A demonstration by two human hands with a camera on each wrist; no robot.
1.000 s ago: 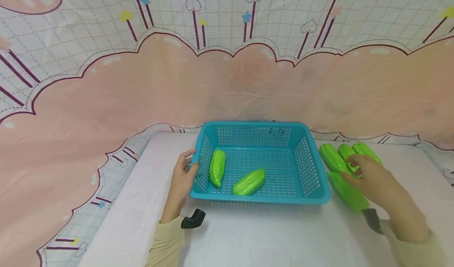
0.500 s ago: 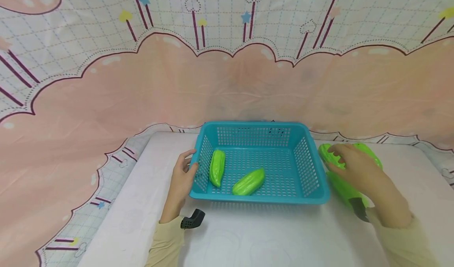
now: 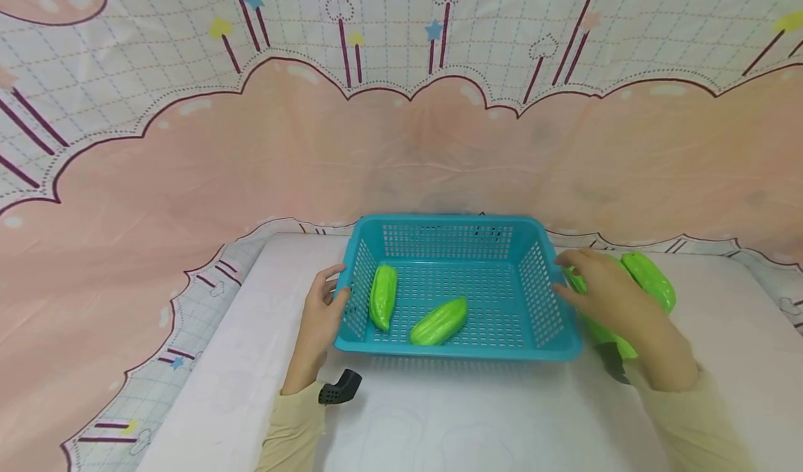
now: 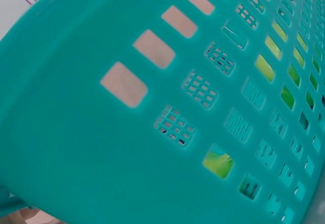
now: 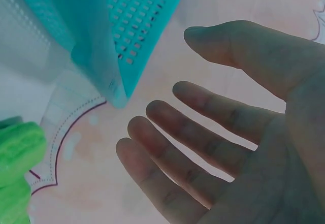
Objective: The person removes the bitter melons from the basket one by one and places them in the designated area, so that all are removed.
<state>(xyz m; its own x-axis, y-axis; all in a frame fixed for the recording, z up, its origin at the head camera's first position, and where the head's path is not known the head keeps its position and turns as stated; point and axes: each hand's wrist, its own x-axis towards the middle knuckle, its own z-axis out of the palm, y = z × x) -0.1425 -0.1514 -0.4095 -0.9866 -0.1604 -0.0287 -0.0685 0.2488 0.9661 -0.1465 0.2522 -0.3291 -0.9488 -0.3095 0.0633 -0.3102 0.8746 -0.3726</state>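
A blue-green perforated plastic basket (image 3: 461, 355) stands on the white table. Inside lie two ribbed green gourds (image 3: 384, 296), one upright along the left wall, the other slanted near the front. My left hand (image 3: 320, 318) holds the basket's left rim, thumb and fingertips at the edge; the left wrist view is nearly filled by the basket wall (image 4: 76, 132). Close to the right rim, my right hand (image 3: 611, 298) has its fingers spread and holds nothing; a gap shows between it and the basket corner (image 5: 119, 94) in the right wrist view.
Several more green gourds (image 3: 650, 280) lie right of the basket, partly hidden under my right hand and wrist. A pink and white patterned cloth (image 3: 439, 151) hangs behind the table (image 3: 452, 416). A black wrist device (image 3: 341, 387) sits at my left cuff.
My right hand has moved left from above the loose gourds to the basket's right rim, with nothing in it. The left hand, basket and gourds have stayed in place.
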